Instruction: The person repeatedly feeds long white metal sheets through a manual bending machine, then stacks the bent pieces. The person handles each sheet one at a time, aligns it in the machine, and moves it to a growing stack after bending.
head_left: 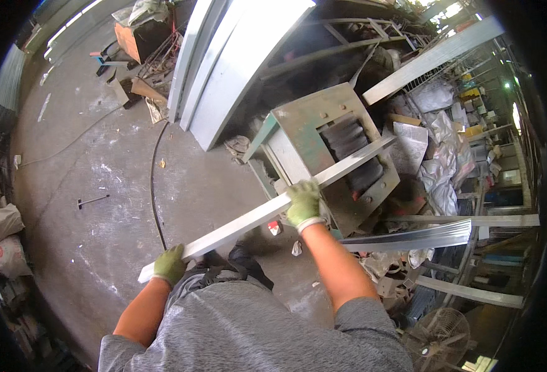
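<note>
A long, pale metal bar [242, 221] slants across in front of me, from the lower left up to the right. My left hand [170, 265], in a green glove, is closed round it close to its lower end. Farther along, my right hand [303, 203], also gloved in green, grips it from above. Beyond that hand the bar's far end passes over a worn metal machine housing [301, 139] with chipped green paint. A dark ribbed part [346, 146] shows in the housing's opening. Whether the bar touches the housing, I cannot tell.
Large white metal panels [236, 62] stand behind the machine. A black cable [155, 167] and a small T-shaped tool [93, 201] lie on the concrete floor. On the right are metal profiles [416, 237], crumpled plastic sheeting [437, 155] and a fan [437, 338].
</note>
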Demonstrator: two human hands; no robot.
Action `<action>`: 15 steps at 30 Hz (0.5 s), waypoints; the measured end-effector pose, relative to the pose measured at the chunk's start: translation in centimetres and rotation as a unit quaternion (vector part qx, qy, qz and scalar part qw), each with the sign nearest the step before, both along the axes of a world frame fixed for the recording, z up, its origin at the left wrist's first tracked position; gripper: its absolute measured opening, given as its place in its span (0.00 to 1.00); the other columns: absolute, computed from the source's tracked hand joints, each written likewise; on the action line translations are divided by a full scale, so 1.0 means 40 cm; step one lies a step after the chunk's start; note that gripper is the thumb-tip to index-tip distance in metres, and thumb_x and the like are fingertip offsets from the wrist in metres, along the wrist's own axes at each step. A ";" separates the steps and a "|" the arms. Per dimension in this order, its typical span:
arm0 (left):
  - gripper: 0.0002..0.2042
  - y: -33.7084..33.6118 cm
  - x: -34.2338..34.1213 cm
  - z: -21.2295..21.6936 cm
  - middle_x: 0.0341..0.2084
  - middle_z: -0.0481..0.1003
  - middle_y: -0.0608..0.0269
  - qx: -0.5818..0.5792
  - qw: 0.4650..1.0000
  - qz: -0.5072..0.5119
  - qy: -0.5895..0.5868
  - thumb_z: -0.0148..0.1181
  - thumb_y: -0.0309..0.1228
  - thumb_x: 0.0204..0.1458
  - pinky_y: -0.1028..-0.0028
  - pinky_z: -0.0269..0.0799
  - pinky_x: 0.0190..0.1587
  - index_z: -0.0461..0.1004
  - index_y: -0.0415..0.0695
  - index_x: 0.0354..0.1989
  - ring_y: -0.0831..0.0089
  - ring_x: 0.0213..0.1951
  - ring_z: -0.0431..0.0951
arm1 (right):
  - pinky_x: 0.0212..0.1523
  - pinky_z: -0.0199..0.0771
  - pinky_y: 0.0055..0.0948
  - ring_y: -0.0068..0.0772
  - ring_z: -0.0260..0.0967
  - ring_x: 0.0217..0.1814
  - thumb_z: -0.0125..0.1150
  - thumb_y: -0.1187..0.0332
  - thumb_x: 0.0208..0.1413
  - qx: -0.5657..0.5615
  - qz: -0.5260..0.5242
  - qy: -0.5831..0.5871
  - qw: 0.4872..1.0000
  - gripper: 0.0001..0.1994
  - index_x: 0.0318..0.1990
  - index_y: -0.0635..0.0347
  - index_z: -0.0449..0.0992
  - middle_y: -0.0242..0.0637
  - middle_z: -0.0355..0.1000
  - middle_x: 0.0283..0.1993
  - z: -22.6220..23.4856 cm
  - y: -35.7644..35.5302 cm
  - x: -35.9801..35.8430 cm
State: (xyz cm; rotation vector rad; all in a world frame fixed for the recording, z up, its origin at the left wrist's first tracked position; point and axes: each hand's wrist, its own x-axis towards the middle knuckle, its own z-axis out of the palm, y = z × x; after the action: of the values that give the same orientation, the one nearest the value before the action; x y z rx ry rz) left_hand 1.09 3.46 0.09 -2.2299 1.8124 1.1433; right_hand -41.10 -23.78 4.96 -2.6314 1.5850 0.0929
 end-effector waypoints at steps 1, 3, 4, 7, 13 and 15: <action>0.16 -0.052 -0.054 0.018 0.53 0.85 0.42 -0.024 1.000 -0.006 0.006 0.64 0.43 0.70 0.43 0.82 0.56 0.77 0.47 0.57 0.37 0.56 0.86 | 0.89 0.48 0.57 0.47 0.74 0.71 0.68 0.63 0.56 -0.011 -0.006 -0.007 1.000 0.18 0.54 0.48 0.89 0.39 0.84 0.57 0.017 -0.052 -0.055; 0.17 -0.142 -0.146 0.042 0.52 0.85 0.43 -0.047 0.998 -0.026 -0.009 0.65 0.43 0.69 0.43 0.83 0.54 0.76 0.47 0.58 0.37 0.53 0.87 | 0.89 0.48 0.57 0.48 0.74 0.72 0.70 0.66 0.53 -0.023 -0.026 0.001 0.999 0.19 0.54 0.46 0.90 0.38 0.85 0.58 0.045 -0.143 -0.147; 0.17 -0.182 -0.181 0.046 0.52 0.86 0.43 -0.036 0.999 -0.030 -0.011 0.65 0.43 0.69 0.42 0.83 0.55 0.76 0.47 0.58 0.37 0.53 0.87 | 0.89 0.48 0.56 0.48 0.73 0.73 0.70 0.66 0.52 -0.042 -0.026 0.031 0.998 0.19 0.53 0.45 0.90 0.38 0.85 0.58 0.055 -0.183 -0.182; 0.16 -0.245 -0.236 0.052 0.51 0.86 0.43 -0.036 0.999 -0.037 -0.016 0.64 0.44 0.70 0.42 0.82 0.55 0.77 0.47 0.57 0.37 0.53 0.87 | 0.89 0.47 0.56 0.47 0.72 0.74 0.72 0.66 0.51 -0.035 -0.030 0.020 0.999 0.20 0.53 0.46 0.89 0.37 0.85 0.59 0.066 -0.246 -0.245; 0.14 -0.170 -0.177 0.018 0.49 0.87 0.41 0.017 0.999 0.016 -0.023 0.62 0.44 0.71 0.40 0.80 0.52 0.80 0.49 0.54 0.34 0.52 0.86 | 0.94 0.39 0.57 0.49 0.68 0.83 0.71 0.59 0.64 0.022 -0.053 -0.038 0.998 0.21 0.63 0.45 0.88 0.40 0.81 0.71 -0.008 -0.168 -0.173; 0.15 -0.105 -0.131 0.005 0.45 0.88 0.44 0.036 0.998 0.042 -0.034 0.65 0.46 0.68 0.45 0.83 0.52 0.83 0.50 0.54 0.35 0.52 0.87 | 0.91 0.43 0.62 0.48 0.68 0.82 0.68 0.68 0.52 0.025 0.038 -0.133 0.990 0.26 0.62 0.45 0.87 0.33 0.82 0.68 -0.014 -0.096 -0.147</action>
State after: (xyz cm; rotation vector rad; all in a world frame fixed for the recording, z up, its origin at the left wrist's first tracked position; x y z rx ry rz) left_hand -4.16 -0.75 0.28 -2.2955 1.6401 1.1111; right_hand -46.97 -27.62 4.41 -2.5392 1.3777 -0.2028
